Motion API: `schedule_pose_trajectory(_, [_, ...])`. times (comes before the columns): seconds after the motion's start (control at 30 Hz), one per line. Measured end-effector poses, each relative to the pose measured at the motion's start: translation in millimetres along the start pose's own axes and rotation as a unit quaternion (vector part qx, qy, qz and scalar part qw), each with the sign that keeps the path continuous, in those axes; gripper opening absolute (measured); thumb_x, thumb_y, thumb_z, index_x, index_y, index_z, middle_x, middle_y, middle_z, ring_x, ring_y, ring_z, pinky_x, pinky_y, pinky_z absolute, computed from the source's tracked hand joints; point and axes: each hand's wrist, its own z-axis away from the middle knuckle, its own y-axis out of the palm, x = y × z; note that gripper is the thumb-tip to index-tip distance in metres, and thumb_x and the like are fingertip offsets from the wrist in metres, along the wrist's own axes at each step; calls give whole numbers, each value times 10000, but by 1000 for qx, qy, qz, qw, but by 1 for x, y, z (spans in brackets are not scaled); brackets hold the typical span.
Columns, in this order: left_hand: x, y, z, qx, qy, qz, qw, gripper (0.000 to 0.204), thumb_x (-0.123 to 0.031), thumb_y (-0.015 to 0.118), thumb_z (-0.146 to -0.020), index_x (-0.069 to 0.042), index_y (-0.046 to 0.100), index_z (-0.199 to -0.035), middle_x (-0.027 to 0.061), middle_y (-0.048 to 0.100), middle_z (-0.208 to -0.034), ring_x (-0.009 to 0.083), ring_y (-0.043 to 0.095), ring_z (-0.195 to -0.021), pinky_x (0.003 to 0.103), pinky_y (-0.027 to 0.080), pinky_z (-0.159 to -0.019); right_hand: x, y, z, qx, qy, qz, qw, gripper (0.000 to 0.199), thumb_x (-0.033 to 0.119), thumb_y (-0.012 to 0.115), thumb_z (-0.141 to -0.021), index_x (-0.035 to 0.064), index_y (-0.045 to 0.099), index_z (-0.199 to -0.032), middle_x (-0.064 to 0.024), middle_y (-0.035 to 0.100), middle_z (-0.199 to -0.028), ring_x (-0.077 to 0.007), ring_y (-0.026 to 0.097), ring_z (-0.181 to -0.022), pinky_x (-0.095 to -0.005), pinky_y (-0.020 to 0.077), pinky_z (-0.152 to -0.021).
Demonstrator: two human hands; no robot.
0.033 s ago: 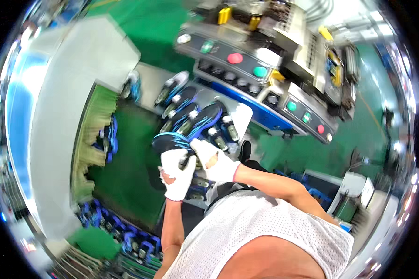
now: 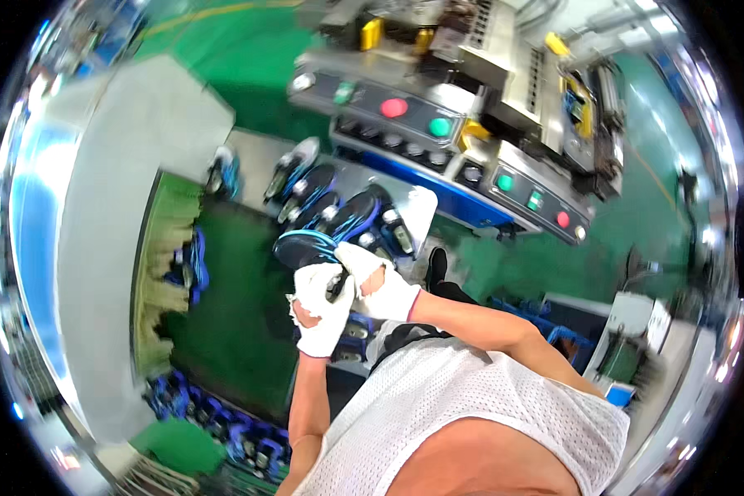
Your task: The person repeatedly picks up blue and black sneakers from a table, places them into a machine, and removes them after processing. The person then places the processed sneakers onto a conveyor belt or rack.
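Both my hands wear white gloves and meet in front of my body around one black shoe [image 2: 302,250] with bright blue trim. Its forefoot points away from me and to the left. My left hand [image 2: 318,302] is closed round the near end, which the gloves hide. My right hand [image 2: 374,281] grips the same shoe from its right side, fingers bent over the edge. Just beyond it, several similar black and blue shoes [image 2: 355,213] lie close together on a light grey table [image 2: 422,211]. More shoes [image 2: 355,329] show below my gloves, partly covered.
To the left, a dark green conveyor belt [image 2: 236,289] runs under a grey machine housing [image 2: 132,174] with a fringed curtain [image 2: 153,273]; one shoe [image 2: 194,266] sits by the fringe. Several shoes [image 2: 223,417] line the lower left. Ahead stands a machine with button panels [image 2: 397,107].
The whole view has shifted slightly, with the machine panels and table shoes sliding left. Both hands keep hold of the shoe in nearly the same place.
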Motion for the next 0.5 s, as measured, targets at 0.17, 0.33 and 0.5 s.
schedule_pose_trajectory(0.17, [-127,76,-93,130,234,77,961,302,-56,836,-787,-32,705,-1058,136,657,-1088,292,673,-989,384,565,-823,-39,-140,30,-94,193,-293,932,639,295,797,-816,34,544,-1341,-192,663,-1217,-326,664,-1131,-401,525,-973])
schedule_pose_trajectory(0.33, [-248,161,-155,84,391,172,900,594,52,751,-820,-30,541,-1370,176,556,-1315,273,647,-1096,342,563,-943,-62,-286,127,-201,333,-465,795,624,201,799,-852,20,543,-1391,-86,638,-1285,-166,605,-1120,-332,504,-984])
schedule_pose_trajectory(0.5, [-325,315,-209,210,196,306,908,498,-93,697,-954,-9,505,-1406,181,588,-1322,258,628,-1224,365,537,-997,-119,-312,244,-436,329,-569,615,202,179,767,-853,27,686,-960,-1,640,-799,-87,565,-639,-275,461,-557])
